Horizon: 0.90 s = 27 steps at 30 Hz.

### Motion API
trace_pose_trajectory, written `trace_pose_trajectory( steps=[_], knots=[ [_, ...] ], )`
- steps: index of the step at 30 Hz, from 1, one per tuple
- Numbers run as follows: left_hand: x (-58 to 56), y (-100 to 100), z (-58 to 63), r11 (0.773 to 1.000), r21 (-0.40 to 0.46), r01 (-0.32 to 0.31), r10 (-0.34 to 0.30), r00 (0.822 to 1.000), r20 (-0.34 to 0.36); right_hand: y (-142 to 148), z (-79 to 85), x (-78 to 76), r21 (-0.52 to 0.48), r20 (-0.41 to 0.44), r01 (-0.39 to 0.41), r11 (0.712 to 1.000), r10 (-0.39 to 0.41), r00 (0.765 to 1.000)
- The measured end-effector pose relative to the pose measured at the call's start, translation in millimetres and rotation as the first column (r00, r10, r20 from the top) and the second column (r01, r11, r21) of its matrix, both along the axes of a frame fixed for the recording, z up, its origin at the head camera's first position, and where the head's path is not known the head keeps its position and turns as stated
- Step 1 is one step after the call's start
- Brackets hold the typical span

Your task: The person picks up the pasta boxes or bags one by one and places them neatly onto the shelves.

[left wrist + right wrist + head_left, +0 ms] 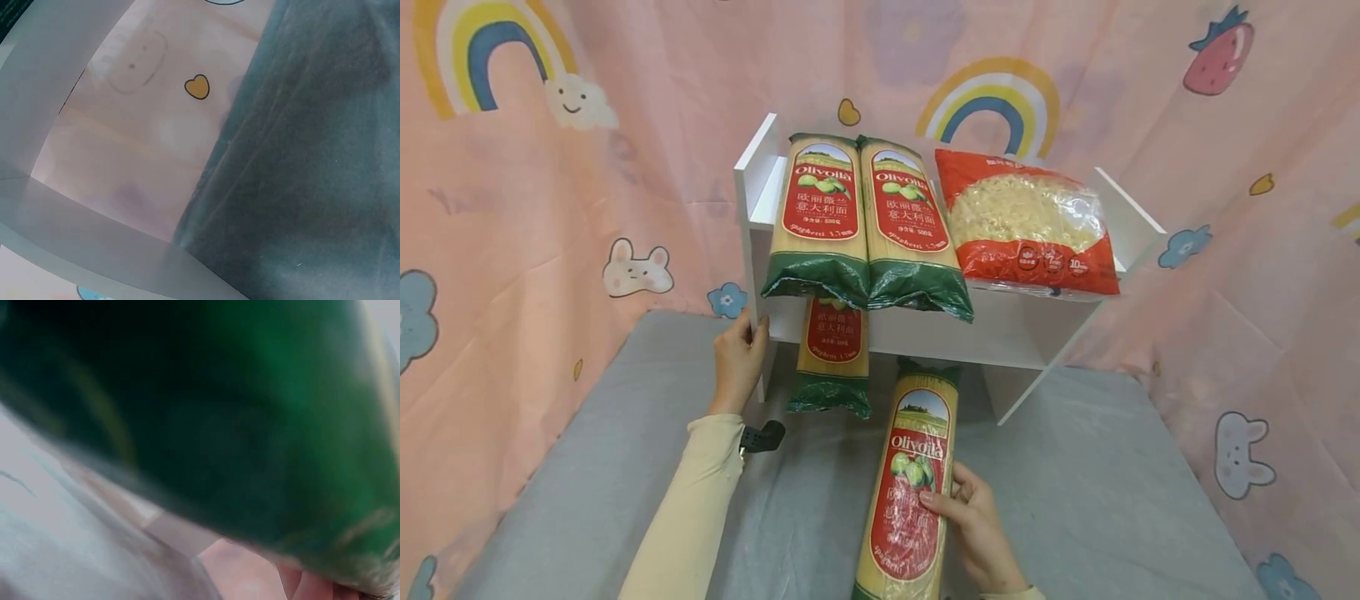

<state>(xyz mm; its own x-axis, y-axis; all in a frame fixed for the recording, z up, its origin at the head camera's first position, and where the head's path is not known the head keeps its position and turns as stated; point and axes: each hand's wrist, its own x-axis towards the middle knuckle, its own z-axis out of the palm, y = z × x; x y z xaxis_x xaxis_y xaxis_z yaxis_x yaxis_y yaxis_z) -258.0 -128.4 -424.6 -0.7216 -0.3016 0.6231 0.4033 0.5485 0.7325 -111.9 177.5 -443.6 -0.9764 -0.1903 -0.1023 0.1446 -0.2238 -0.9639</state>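
Observation:
In the head view my right hand (976, 521) holds a pack of spaghetti (910, 483) with a red label, thumb on its front. The pack's top end is near the shelf's lower opening. In the right wrist view the green end of the spaghetti pack (250, 425) fills most of the picture, blurred. My left hand (737, 362) grips the left side panel of the white shelf (955, 337), thumb and fingers on either side of its edge. From the left wrist only the shelf's white panels (94, 231) show; the hand itself is hidden.
Two spaghetti packs (820, 217) lie side by side on the shelf's top, beside a red bag of pale noodles (1026, 217). Another spaghetti pack (831, 367) sticks out from the tier below. A grey cloth (1075, 500) covers the table, and a pink patterned curtain (685, 167) hangs behind.

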Motion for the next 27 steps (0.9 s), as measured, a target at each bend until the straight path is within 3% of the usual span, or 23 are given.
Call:
trace_pose_trajectory(
  steps=[5,12,27],
  knots=[
    [-0.6,-1.1,-0.5,1.0,-0.016,-0.007,0.007,1.0,-0.016,1.8,8.8,-0.8,-0.013,-0.02,0.009,1.0,-0.009,1.0],
    [-1.7,-1.5,-2.3,1.0,-0.018,-0.014,0.014,1.0,-0.014,7.4,19.8,1.6,-0.036,-0.018,-0.04,0.999,0.04,0.999],
    [-1.8,0.2,-3.2,1.0,-0.006,-0.015,0.015,1.0,-0.005,18.4,22.9,13.9,-0.091,-0.092,-0.115,0.989,0.107,0.99]
  ],
)
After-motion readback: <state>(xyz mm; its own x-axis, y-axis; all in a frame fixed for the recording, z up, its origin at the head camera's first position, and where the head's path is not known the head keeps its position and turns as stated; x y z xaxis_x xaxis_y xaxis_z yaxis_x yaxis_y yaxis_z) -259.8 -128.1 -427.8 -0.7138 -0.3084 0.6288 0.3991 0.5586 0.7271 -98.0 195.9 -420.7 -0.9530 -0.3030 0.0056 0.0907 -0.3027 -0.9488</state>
